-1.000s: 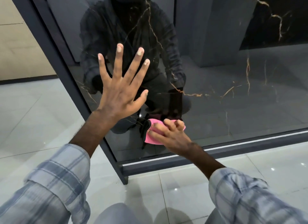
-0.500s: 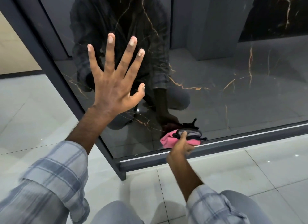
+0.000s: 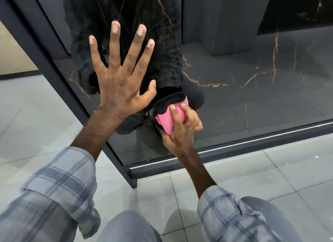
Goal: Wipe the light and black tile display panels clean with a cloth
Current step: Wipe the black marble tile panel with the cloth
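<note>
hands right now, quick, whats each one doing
Left hand: open, fingers spread flat against the black tile panel.
Right hand: closed on the pink cloth, pressing it to the panel.

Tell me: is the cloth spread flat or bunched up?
Bunched up. The right hand grips the cloth as a folded wad, its layered edges showing, pressed against the black panel.

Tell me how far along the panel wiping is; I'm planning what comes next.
Done: hard to judge; the black panel looks glossy with no obvious smears. In hand: the right hand grips the pink cloth against the panel's lower part, near the bottom frame, while the left hand presses flat beside it. Left: the light panels; none clearly shows here.
</note>
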{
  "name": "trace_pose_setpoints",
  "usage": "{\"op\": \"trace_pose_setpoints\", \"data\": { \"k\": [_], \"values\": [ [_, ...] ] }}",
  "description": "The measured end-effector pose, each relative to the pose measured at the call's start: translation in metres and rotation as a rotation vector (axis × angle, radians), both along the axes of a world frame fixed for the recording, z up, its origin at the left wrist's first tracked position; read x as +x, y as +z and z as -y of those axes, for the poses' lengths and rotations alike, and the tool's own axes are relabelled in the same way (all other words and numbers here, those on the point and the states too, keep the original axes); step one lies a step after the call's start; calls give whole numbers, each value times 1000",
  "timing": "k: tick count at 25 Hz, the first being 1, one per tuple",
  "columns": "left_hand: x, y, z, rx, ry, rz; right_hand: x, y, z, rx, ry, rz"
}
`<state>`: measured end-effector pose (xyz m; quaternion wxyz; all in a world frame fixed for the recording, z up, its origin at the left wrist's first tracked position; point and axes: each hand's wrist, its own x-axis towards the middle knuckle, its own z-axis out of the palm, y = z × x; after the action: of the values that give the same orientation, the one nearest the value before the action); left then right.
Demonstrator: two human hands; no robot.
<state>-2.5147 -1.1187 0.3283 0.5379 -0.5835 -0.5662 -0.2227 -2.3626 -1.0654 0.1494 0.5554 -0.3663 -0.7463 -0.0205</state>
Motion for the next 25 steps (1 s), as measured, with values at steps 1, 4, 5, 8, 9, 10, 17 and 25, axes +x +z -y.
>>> {"op": "trace_pose_setpoints", "data": {
  "k": [1, 4, 5, 8, 9, 10, 17, 25],
  "values": [
    [-1, 1, 0, 2, 1, -5, 0, -23, 2, -105, -62, -122],
    [0, 1, 0, 19, 6, 10, -24, -64, 28, -907, -352, -683],
    [0, 0, -1, 16, 10, 10, -36, -62, 41, -1254, -375, -885],
    [3, 1, -2, 8, 17, 9, -59, -52, 59, -1720, -191, -1378],
    [3, 2, -1, 9, 14, 20, -57, -49, 56, -1725, -119, -1479],
    [3, 2, 0, 7, 15, 30, -52, -44, 49, -1719, -74, -1512],
    [8, -1, 2, 1, 25, 48, 18, 52, 1, -435, -160, -551],
    [3, -10, -7, 57, -4, 40, 63, -46, -45, -959, -323, -840]
  ]
}}
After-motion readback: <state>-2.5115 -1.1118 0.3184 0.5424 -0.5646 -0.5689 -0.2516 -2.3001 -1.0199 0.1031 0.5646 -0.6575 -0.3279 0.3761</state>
